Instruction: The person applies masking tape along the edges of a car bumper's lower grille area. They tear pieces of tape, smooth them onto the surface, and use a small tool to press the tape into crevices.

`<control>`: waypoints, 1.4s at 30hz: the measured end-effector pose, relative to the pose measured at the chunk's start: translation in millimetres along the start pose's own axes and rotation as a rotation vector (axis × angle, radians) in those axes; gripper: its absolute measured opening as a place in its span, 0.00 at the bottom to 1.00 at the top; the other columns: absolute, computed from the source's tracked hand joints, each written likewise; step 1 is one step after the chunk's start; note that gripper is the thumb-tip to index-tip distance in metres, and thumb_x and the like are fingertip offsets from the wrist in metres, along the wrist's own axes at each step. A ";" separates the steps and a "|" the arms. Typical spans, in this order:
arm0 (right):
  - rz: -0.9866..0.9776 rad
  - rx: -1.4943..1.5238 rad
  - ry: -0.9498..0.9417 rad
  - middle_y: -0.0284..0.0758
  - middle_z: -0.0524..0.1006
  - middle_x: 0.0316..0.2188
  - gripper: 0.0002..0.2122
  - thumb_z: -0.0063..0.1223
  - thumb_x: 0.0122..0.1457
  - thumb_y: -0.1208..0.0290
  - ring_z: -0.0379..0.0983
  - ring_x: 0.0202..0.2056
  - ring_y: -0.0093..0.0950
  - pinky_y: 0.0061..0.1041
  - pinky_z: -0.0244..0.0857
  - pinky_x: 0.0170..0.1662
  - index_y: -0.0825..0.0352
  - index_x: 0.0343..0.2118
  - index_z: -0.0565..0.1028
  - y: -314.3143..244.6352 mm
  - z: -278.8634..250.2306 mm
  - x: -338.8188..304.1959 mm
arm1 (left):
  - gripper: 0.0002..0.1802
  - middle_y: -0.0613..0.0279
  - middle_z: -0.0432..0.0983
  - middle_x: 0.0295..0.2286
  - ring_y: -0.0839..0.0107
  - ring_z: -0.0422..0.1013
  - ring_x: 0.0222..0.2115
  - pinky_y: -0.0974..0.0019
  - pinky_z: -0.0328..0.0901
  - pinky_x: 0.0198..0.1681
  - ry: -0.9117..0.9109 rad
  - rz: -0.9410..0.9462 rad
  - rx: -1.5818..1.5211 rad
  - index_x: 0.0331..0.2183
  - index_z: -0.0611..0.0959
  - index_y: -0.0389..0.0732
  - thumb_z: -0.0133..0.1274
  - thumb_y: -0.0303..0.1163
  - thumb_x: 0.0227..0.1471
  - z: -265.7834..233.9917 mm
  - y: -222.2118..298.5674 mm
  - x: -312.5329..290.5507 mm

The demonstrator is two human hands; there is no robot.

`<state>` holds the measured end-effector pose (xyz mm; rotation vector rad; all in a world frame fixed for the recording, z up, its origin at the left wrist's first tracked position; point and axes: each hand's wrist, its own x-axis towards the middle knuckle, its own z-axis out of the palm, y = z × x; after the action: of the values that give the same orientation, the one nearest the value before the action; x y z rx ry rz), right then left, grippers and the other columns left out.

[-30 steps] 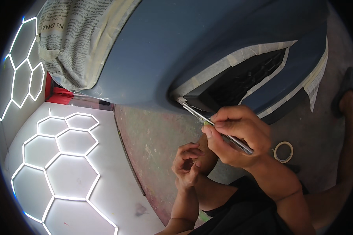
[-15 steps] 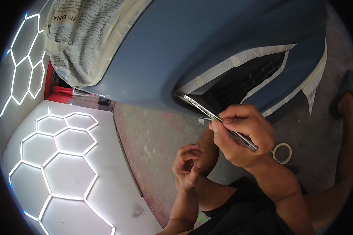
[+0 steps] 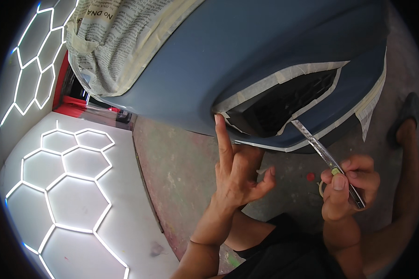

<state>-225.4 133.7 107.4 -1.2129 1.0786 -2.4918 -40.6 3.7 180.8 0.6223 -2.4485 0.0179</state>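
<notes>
My left hand (image 3: 237, 181) reaches up with its index finger stretched out, the tip on the masking tape (image 3: 274, 80) at the near left corner of a black grille opening (image 3: 284, 104). Its thumb stands apart, the other fingers are partly bent, and I see nothing held. To the right, my right hand (image 3: 351, 188) grips a snap-off utility knife (image 3: 358, 197) between thumb and fingers. Its long blade is extended and slants up and left, with the tip by the grille's lower taped edge. The opening sits in a blue-grey car bumper (image 3: 181, 79).
Taped newspaper (image 3: 114, 46) covers an area at the bumper's upper left. A tape roll (image 3: 321, 187), mostly hidden behind my right hand, and a small red round piece (image 3: 310, 176) are low down. A wall with glowing hexagon lights (image 3: 74, 202) stands left. A foot in a dark shoe (image 3: 408, 116) is far right.
My right hand has drawn the knife away from the grille's left corner, down and to the right. My left hand has risen and put its index finger at that corner.
</notes>
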 end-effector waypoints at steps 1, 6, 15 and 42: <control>-0.003 -0.004 -0.002 0.47 0.71 0.43 0.15 0.61 0.63 0.81 0.82 0.31 0.28 0.25 0.85 0.38 0.66 0.46 0.65 -1.1 -4.5 -0.8 | 0.25 0.10 0.43 0.66 0.45 0.84 0.36 0.57 0.79 0.31 -0.011 -0.022 0.050 0.41 0.77 0.34 0.69 0.32 0.42 2.2 0.8 3.2; 0.023 -0.027 -0.015 0.46 0.70 0.43 0.15 0.61 0.64 0.80 0.82 0.31 0.28 0.25 0.85 0.37 0.65 0.46 0.64 -6.6 -16.5 -3.9 | 0.32 0.11 0.42 0.67 0.46 0.85 0.34 0.57 0.79 0.27 0.042 -0.129 0.055 0.47 0.71 0.35 0.68 0.29 0.40 17.6 5.0 10.2; 0.020 0.030 0.310 0.44 0.71 0.41 0.18 0.67 0.62 0.72 0.76 0.29 0.23 0.21 0.79 0.32 0.66 0.45 0.65 5.0 -28.4 -15.9 | 0.21 0.13 0.51 0.65 0.59 0.84 0.28 0.66 0.75 0.27 -0.200 0.125 0.002 0.36 0.71 0.35 0.64 0.27 0.42 19.8 6.2 5.3; 0.474 -1.375 -0.102 0.44 0.83 0.41 0.12 0.68 0.57 0.71 0.81 0.42 0.42 0.38 0.75 0.46 0.66 0.45 0.84 67.3 -158.9 -57.2 | 0.04 0.60 0.84 0.36 0.73 0.77 0.28 0.73 0.62 0.29 0.059 -0.957 -1.456 0.39 0.84 0.40 0.60 0.30 0.65 52.8 19.6 -46.5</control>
<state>-315.7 194.8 -38.0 -0.9913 2.7503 -1.1240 -45.8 32.9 114.0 0.8857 -1.2619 -1.8133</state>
